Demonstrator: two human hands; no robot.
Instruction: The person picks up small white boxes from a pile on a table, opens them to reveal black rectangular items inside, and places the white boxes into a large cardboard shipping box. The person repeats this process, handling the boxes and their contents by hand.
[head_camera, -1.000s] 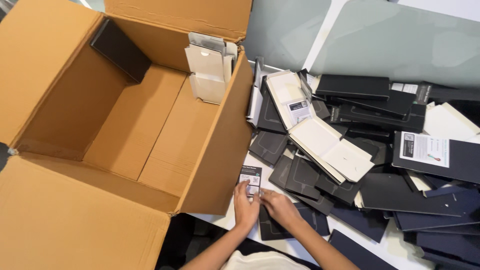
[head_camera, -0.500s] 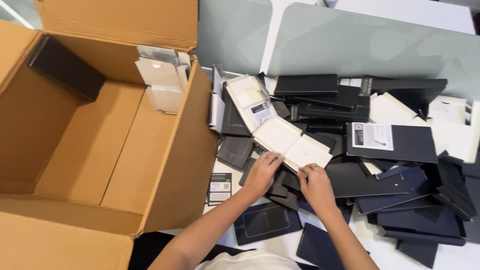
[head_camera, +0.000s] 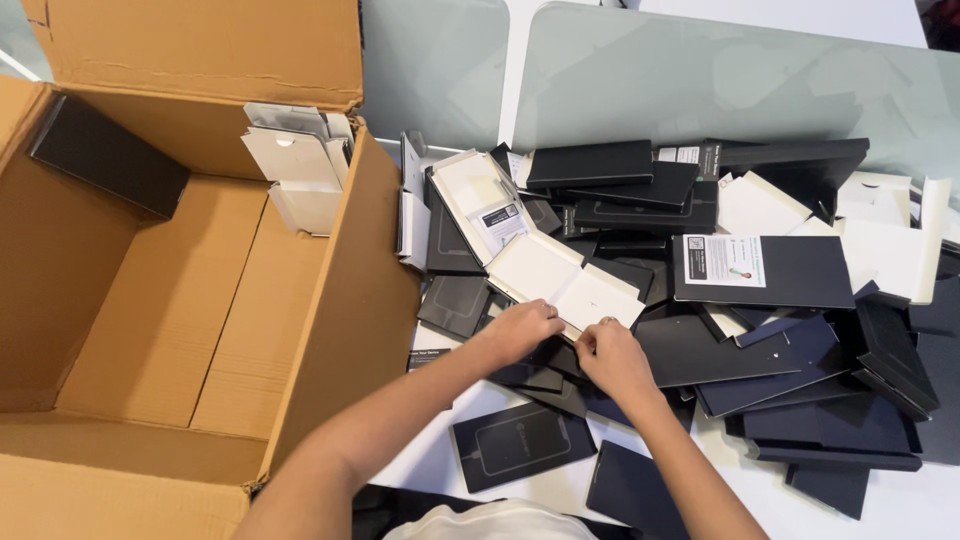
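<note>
My left hand (head_camera: 518, 328) and my right hand (head_camera: 610, 356) meet at the near edge of an unfolded white carton (head_camera: 562, 280) that lies on a heap of flat black boxes (head_camera: 700, 350). Both hands have their fingers curled at that edge; whether they pinch the white carton or a black box under it is hidden. A second white carton with a label (head_camera: 480, 200) lies just beyond. A black box with a phone outline (head_camera: 520, 443) rests on the table between my forearms.
A big open cardboard box (head_camera: 180, 300) fills the left side, with a black box (head_camera: 105, 155) and white cartons (head_camera: 295, 165) leaning inside it. More black and white packages (head_camera: 880, 250) spread to the right on the white table (head_camera: 430, 470). Frosted glass panels (head_camera: 700, 80) stand behind.
The view has shifted right, so the cardboard box slid left. Both hands moved up from the small packages near the table edge to the white unfolded carton.
</note>
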